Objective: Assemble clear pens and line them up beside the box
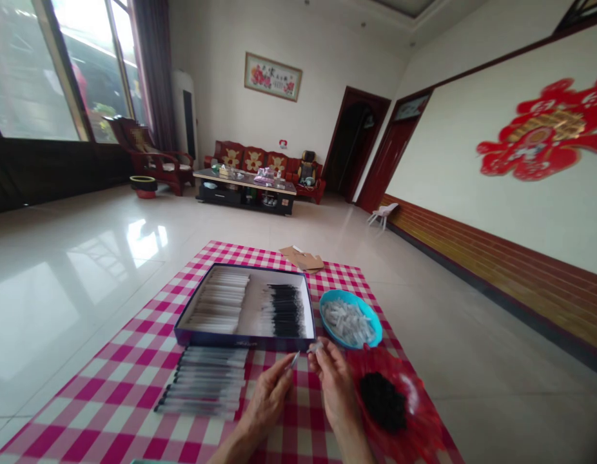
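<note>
My left hand [268, 394] is closed around a slim pen [295, 359], its pointed tip up and toward my right hand. Between the fingertips of my right hand [335, 380] is a small translucent cap [314, 347], a short gap away from the pen tip. Left of my hands lies a row of clear pens [206, 381] with dark ends, slightly blurred. Just beyond my hands, an open box [253, 344] holds white tubes [221, 299] on its left and thin black refills [286, 310] on its right. A blue bowl [326, 298] contains many translucent caps [347, 321].
A red dish [419, 412] with small black pieces [383, 401] is beside my right forearm. Flat brown cardboard [302, 258] lies at the far edge of the checked tablecloth [124, 367]. Across the tiled floor stand a coffee table [245, 185] and a wooden sofa [267, 159].
</note>
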{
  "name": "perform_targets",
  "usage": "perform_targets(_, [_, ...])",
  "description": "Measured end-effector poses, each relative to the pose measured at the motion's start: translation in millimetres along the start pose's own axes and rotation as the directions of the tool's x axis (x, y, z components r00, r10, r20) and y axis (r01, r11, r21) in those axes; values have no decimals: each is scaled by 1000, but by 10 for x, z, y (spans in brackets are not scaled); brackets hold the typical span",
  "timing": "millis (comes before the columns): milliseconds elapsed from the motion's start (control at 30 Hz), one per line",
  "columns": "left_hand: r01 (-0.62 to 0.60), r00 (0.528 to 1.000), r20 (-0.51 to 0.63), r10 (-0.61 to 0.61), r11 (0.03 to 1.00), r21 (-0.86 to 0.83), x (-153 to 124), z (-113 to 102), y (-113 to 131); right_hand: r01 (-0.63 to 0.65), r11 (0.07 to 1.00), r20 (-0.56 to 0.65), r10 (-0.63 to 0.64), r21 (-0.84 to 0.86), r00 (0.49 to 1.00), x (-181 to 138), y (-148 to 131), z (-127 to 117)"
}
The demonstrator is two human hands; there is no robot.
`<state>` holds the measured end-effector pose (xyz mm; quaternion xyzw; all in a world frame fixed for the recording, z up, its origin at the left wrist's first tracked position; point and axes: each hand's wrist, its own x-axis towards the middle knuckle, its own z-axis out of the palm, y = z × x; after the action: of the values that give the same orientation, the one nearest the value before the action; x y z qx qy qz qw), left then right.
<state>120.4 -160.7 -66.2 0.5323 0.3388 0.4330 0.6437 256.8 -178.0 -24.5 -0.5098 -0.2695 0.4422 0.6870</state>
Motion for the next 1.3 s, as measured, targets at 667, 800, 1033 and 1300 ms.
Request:
perform_targets(667, [-27,993,116,21,998,55,-4,-19,-77,-55,990,102,68,-133,992,-30,147,-65])
perform_targets(800, [56,987,152,-59,998,27,-7,-17,26,-58,987,198,87,-147,976,-68,66,-53])
perform_targets(1033, [300,934,246,-260,944,-137,-52,-21,114,-169,984,286,145,60,947,-131,140,-38])
perform_targets(1300, [321,928,253,-273,931,-173,-82,20,129,-230,963,276,185,140,943,-173,144,-28])
